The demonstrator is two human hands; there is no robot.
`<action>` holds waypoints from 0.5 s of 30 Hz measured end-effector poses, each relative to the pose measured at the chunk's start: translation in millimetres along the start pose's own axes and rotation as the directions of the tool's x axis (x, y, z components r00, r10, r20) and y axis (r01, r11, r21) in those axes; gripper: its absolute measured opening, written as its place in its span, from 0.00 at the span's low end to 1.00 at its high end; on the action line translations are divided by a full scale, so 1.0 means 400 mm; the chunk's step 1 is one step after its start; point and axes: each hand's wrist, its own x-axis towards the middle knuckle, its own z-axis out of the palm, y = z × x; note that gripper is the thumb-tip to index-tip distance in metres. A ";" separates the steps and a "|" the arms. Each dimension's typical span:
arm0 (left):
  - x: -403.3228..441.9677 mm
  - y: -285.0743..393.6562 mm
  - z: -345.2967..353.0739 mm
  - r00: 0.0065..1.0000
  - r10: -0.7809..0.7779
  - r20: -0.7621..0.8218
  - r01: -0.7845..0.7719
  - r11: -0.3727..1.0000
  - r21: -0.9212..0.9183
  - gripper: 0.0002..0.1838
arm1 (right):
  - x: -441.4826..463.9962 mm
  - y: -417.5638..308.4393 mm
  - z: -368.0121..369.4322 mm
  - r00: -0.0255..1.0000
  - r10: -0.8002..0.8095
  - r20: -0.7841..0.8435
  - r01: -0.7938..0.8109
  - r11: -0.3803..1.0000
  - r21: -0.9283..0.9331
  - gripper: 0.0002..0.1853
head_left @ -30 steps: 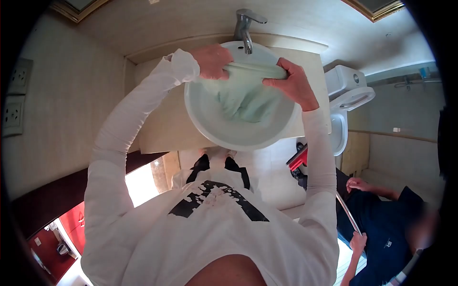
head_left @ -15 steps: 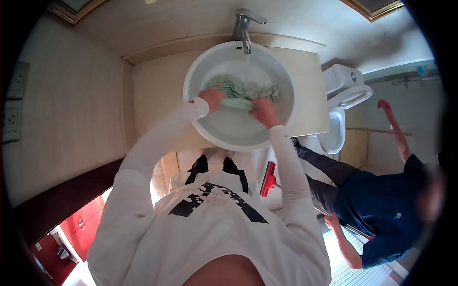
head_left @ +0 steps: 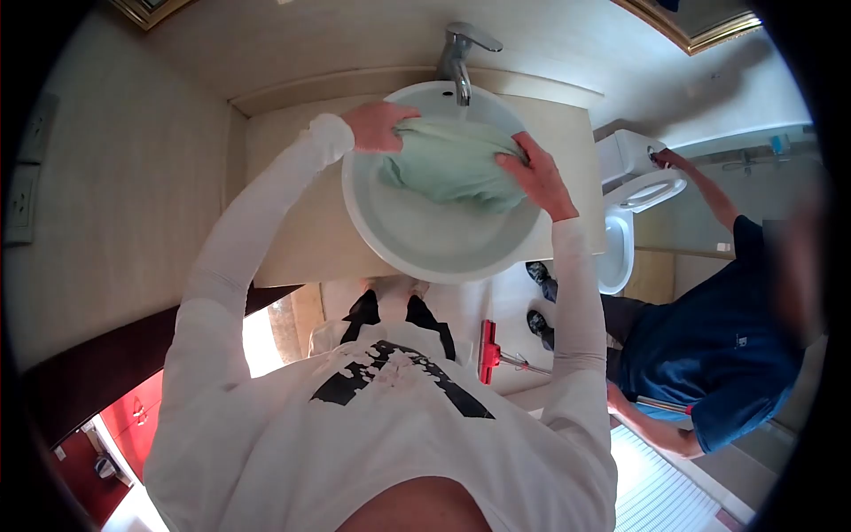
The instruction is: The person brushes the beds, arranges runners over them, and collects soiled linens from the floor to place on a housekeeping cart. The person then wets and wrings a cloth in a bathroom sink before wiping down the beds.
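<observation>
A pale green cloth (head_left: pixel 456 164) hangs stretched between my two hands over the round white washbasin (head_left: pixel 361 232). Its lower part droops into the bowl, where water seems to stand. My left hand (head_left: pixel 379 126) grips the upper left corner of the cloth near the basin's rim. At the opposite end, my right hand (head_left: pixel 541 177) pinches the cloth between thumb and fingers. Just behind the cloth, the chrome tap (head_left: pixel 461 66) points down into the basin. Whether water runs from it is hard to make out.
The basin stands on a beige counter (head_left: pixel 292 204). On the right, a person in a dark blue shirt (head_left: pixel 709 328) holds the pole of a red-headed floor tool (head_left: pixel 488 352) and reaches one hand to the toilet cistern (head_left: pixel 631 152). A gold-framed mirror (head_left: pixel 700 31) hangs above.
The bunched cloth has been lifted and spread out; my hands moved apart and towards the tap. The other person's raised hand came down onto the cistern, and the red tool head shifted slightly.
</observation>
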 end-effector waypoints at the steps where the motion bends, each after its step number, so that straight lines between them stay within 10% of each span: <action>1: 0.007 -0.011 -0.007 1.000 0.002 -0.011 -0.002 1.000 -0.001 0.30 | 0.008 0.005 -0.004 1.000 -0.007 0.001 0.007 1.000 -0.008 0.17; 15: 0.084 -0.080 0.364 0.996 -0.088 -0.023 0.089 0.877 0.473 0.63 | 0.128 -0.116 0.008 0.745 -0.585 -0.320 0.247 0.688 -0.683 0.29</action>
